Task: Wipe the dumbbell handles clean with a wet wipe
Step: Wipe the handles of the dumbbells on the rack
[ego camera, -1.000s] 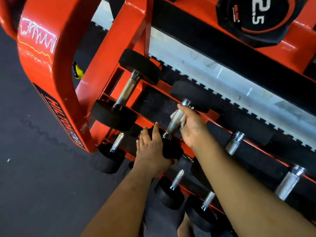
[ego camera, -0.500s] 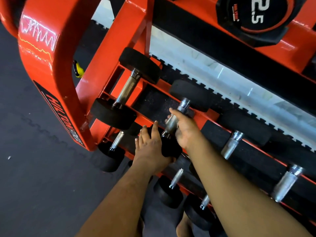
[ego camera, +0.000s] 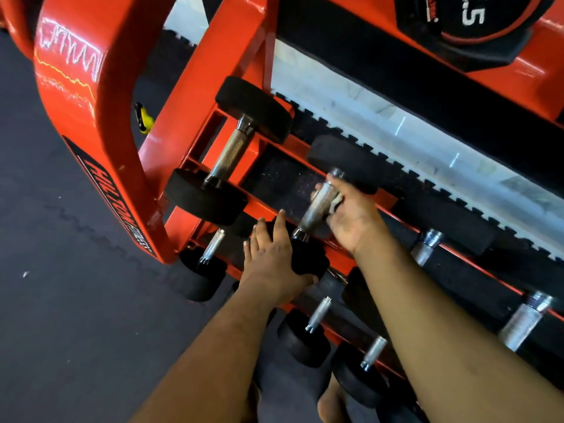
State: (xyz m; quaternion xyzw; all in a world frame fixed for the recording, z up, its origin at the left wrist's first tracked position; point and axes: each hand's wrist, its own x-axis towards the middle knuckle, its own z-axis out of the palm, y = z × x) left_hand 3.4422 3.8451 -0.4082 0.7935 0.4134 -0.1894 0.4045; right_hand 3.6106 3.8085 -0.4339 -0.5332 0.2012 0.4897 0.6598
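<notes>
The person leans over the red rack (ego camera: 195, 96), working on the second dumbbell from its end, which lies on the middle shelf. The right hand (ego camera: 351, 218) curls around the far end of that handle (ego camera: 317, 206), fingers under the bar and thumb on top, with a scrap of pale wipe (ego camera: 335, 200) pinched between palm and steel; most of the wipe is hidden, so I cannot tell how much of it meets the metal. The left hand (ego camera: 271, 254) lies flat, fingers straight, on the near black head (ego camera: 308, 257), pressing it to steady the weight rather than gripping it. The neighbouring dumbbell (ego camera: 235, 151) sits just to the left, apart from both hands. I would judge the wiping partway along, with the bare knurled stretch toward the near head yet to be covered. The risk from here is that the wipe bunches up in the palm and bare skin rubs the steel, leaving the lower stretch dirty. A hard downward stroke could also roll the weight on its shelf if the flat left hand slips off the rounded head, and the fingers under the bar could then be pinched against the shelf.
</notes>
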